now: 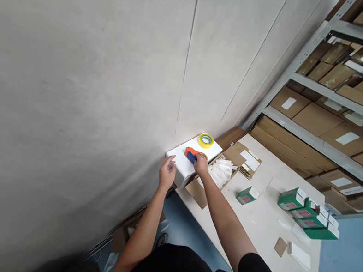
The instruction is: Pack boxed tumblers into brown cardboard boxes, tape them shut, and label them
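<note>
My right hand [201, 165] is wrapped round an orange and blue tape dispenser [191, 153], which is over the top of a white box [181, 164]. The box stands against the wall at the table's far left end. Close to the box's left end is my left hand [167, 172], with its fingers apart and nothing visible in them. Behind the dispenser, a yellow roll of tape [206, 141] lies flat on the white box. Beside the box, an open carton [199, 194] is filled with small white pieces [220, 172].
Flattened cardboard [250, 162] lies past the carton. Green boxes [304, 214] and a single green box [247, 195] stand on the white table [260, 234]. Shelves [336, 95] of brown cartons rise at the right, and the grey wall [108, 71] borders the left.
</note>
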`<state>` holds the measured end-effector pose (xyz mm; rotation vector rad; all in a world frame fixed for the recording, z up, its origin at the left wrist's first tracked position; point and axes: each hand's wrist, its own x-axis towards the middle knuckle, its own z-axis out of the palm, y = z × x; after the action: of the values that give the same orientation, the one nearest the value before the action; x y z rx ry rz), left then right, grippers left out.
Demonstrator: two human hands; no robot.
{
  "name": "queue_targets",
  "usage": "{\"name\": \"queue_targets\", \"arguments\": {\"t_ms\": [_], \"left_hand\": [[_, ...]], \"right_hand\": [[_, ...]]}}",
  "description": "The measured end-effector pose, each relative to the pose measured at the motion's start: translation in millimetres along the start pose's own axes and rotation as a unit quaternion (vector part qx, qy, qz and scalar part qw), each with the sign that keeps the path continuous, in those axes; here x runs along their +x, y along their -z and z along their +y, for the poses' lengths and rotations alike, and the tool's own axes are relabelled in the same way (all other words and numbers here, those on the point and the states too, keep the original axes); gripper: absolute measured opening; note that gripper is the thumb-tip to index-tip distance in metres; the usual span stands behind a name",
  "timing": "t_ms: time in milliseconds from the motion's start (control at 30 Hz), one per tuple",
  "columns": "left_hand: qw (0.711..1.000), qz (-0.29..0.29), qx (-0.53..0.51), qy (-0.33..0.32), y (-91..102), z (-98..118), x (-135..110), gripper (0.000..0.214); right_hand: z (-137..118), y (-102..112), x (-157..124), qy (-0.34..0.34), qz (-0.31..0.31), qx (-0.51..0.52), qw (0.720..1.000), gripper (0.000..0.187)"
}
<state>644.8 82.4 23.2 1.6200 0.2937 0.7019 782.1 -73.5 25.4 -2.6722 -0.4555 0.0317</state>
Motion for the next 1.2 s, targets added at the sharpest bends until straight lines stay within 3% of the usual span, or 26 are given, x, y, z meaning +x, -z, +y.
{"name": "queue_targets", "arguments": {"t_ms": [133,267,433,633,800,967,1100,1200], "left_hand": [[0.999,0.04,0.015,-0.008,-14.3,7.1,3.8,0.041],[0.997,0.065,0.039,-0.006,-51.8,16.5,-2.6,0.045],[0.999,-0.013,0.041,-0.022,-125.5,30.7,-36.9,0.043],[0.988,-0.151,0.034,-0.009,-226.0,36.5,-112.5,0.047],[0.962,-0.263,0.055,0.037,-288.3,19.5,-181.9,0.053],[0.947,-0.301,0.098,0.058,-319.7,-0.3,-243.7,0.055],[0.931,-0.334,0.129,0.07,-337.8,-8.9,-281.8,0.054],[0.917,-0.366,0.139,0.076,-355.4,-8.5,-303.4,0.054]], "right_hand": [[22.4,15.3,-21.1,0.019,0.055,0.052,0.997,0.038],[67.7,33.2,-59.1,0.005,0.138,0.103,0.985,0.018],[146.0,55.1,-131.1,-0.047,0.214,0.102,0.97,0.01],[250.6,68.5,-247.1,-0.175,0.262,0.095,0.944,0.013],[337.9,58.5,-346.6,-0.318,0.263,0.111,0.904,0.013],[414.6,30.8,-438.3,-0.456,0.244,0.129,0.846,0.016],[456.1,10.4,-502.1,-0.542,0.225,0.133,0.799,0.014],[471.9,7.2,-531.2,-0.59,0.2,0.129,0.771,0.012]]}}
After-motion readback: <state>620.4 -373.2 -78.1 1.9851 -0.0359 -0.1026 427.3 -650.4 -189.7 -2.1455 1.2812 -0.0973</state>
